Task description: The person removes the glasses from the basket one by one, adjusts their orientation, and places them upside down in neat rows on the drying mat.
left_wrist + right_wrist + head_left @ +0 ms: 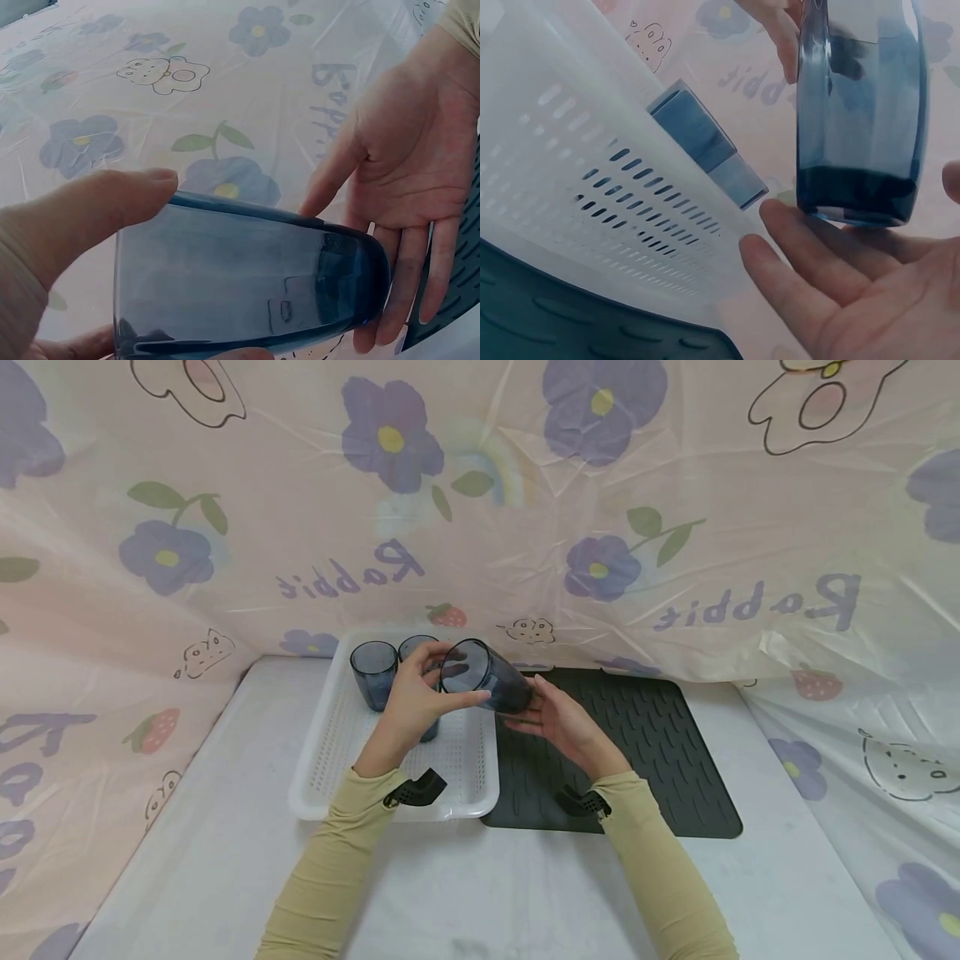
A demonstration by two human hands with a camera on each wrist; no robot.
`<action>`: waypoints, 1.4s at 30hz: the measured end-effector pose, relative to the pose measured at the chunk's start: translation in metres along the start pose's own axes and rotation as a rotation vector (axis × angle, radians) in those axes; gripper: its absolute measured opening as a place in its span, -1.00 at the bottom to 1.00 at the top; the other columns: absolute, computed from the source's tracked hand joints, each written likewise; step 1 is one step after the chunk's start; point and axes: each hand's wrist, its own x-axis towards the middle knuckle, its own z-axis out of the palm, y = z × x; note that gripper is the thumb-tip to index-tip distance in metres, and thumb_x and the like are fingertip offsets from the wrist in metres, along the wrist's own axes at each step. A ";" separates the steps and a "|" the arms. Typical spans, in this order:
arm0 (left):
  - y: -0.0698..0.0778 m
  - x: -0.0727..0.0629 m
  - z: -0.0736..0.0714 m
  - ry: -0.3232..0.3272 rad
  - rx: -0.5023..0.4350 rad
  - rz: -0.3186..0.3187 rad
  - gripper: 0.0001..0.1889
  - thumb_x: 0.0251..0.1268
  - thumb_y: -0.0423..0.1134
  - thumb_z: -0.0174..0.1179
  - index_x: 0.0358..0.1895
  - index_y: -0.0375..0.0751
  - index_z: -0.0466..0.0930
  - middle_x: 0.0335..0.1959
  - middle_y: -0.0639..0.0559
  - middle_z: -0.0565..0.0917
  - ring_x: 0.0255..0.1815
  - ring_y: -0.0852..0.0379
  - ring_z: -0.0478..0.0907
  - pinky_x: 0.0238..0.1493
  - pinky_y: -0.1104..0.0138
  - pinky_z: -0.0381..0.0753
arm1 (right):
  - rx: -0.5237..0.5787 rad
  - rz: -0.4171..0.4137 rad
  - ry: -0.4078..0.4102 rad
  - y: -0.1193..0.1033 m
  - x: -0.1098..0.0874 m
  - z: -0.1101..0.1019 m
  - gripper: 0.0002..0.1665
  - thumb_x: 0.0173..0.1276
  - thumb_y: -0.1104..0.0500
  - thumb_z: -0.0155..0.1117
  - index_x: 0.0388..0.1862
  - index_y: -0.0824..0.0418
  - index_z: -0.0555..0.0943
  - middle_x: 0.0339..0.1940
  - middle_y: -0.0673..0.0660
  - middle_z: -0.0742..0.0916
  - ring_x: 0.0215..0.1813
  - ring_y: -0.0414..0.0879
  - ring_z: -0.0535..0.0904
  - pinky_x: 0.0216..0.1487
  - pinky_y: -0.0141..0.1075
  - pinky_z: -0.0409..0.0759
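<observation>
A blue-tinted drinking glass (pixel 504 682) is held tilted above the basket's right side, its mouth toward the left and its base toward the right. My left hand (pixel 411 700) grips it near the rim, thumb along the near side and fingers behind. My right hand (pixel 564 727) is at the base; in the right wrist view its extended fingers (pixel 832 262) touch the glass bottom, with the thumb apart at the frame edge. More blue glasses stand in the white basket (pixel 318 768): one at the left (pixel 372 677), others partly hidden behind my left hand.
A dark ridged drying mat (pixel 637 752) lies on the white table (pixel 465 893) to the right of the basket, whose perforated side (pixel 652 172) shows in the right wrist view. A flower-and-rabbit patterned plastic sheet (pixel 495 543) hangs behind and at the sides.
</observation>
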 end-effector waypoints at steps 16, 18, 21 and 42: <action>-0.001 0.001 -0.001 0.012 0.046 -0.040 -0.20 -0.06 -0.17 0.53 0.31 -0.06 0.32 0.25 0.03 0.37 0.26 0.02 0.37 0.08 0.17 0.57 | 0.022 -0.016 -0.004 -0.012 -0.005 0.002 -0.36 0.54 -0.17 -0.11 0.35 0.24 0.31 0.22 0.34 0.54 0.21 0.22 0.49 0.23 0.01 0.46; 0.000 0.001 -0.002 0.007 0.051 -0.047 -0.19 -0.06 -0.16 0.53 0.32 -0.06 0.32 0.26 0.04 0.35 0.26 0.02 0.37 0.08 0.17 0.57 | 0.019 -0.020 -0.004 -0.014 -0.007 0.001 -0.38 0.55 -0.15 -0.13 0.35 0.24 0.32 0.22 0.33 0.54 0.21 0.22 0.49 0.23 0.01 0.45; 0.002 0.001 -0.005 -0.002 0.056 -0.059 -0.19 -0.06 -0.15 0.53 0.33 -0.02 0.33 0.27 0.05 0.34 0.25 0.03 0.38 0.08 0.15 0.57 | 0.020 -0.035 0.007 -0.018 -0.009 0.000 -0.40 0.56 -0.13 -0.14 0.33 0.26 0.32 0.19 0.31 0.56 0.19 0.20 0.51 0.23 0.02 0.45; -0.004 0.001 -0.009 -0.031 0.045 -0.080 -0.21 -0.05 -0.24 0.52 0.32 0.23 0.39 0.13 -0.04 0.42 0.12 0.05 0.50 0.08 0.10 0.57 | 0.108 -0.056 0.093 -0.024 -0.015 -0.002 -0.23 0.42 0.07 0.21 0.48 0.26 0.16 0.28 0.31 0.41 0.05 0.04 0.63 0.19 -0.06 0.49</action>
